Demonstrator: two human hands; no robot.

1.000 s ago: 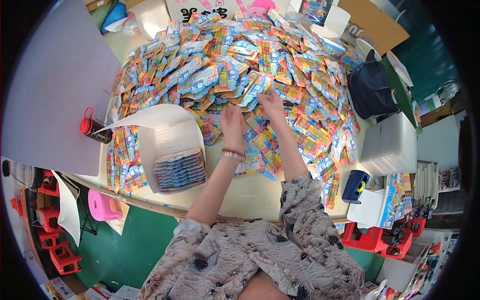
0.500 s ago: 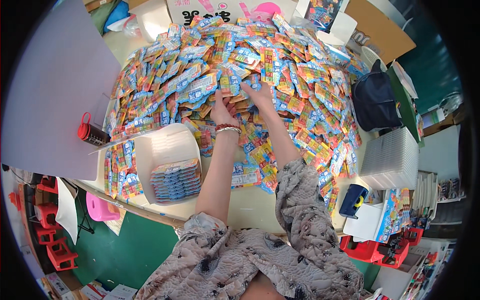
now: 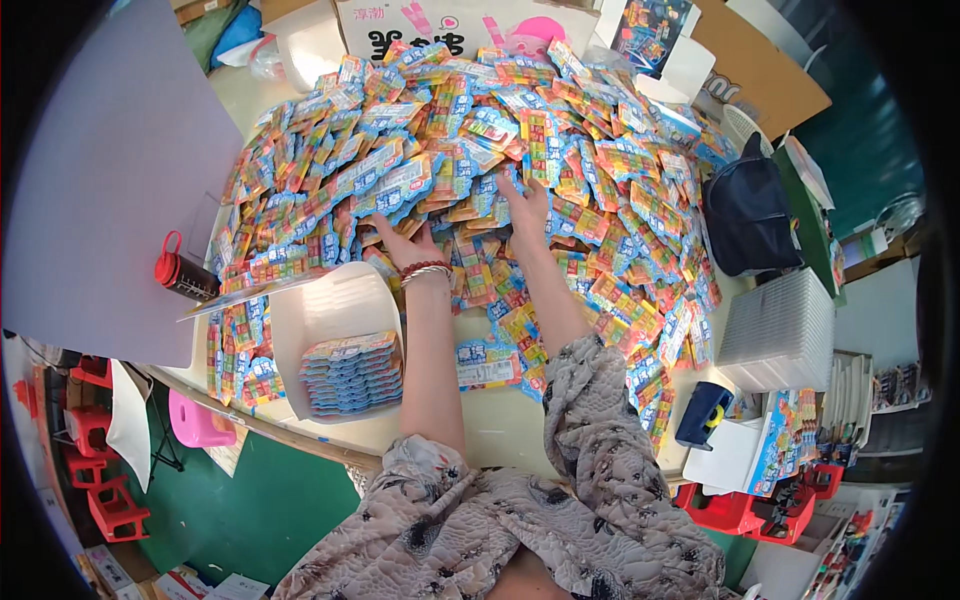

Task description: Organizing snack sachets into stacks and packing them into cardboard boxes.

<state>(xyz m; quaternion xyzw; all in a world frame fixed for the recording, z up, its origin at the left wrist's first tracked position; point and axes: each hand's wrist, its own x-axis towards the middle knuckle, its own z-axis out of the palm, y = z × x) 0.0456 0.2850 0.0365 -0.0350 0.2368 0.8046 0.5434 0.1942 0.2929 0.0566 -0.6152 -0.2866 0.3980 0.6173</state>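
Note:
A large heap of flat, colourful candy packets (image 3: pixel 460 110) with wavy blue edges covers the table. My left hand (image 3: pixel 408 247), with a red bead bracelet and a pale bangle at the wrist, reaches into the heap's near side. Its thumb and fingers are spread against the packets, the fingertips partly hidden. To its right, my right hand (image 3: pixel 528 210) rests on the heap, thumb and fingers apart, beside a blue-edged packet (image 3: pixel 488 208). Left of my left forearm, a white bin (image 3: pixel 300 300) lies open toward me with a neat stack of packets (image 3: pixel 352 375) inside.
A black bottle with a red lid (image 3: pixel 185 275) stands at the left. On the right are a dark bag (image 3: pixel 750 215), stacked clear trays (image 3: pixel 775 330) and a navy tape dispenser (image 3: pixel 704 415). A printed carton (image 3: pixel 460 25) stands behind the heap. Red stools (image 3: pixel 118 508) are on the floor.
My hands have moved apart. The left has drawn back toward me and leftward, letting go of the packet it touched; the right has shifted slightly nearer, its fingers spreading.

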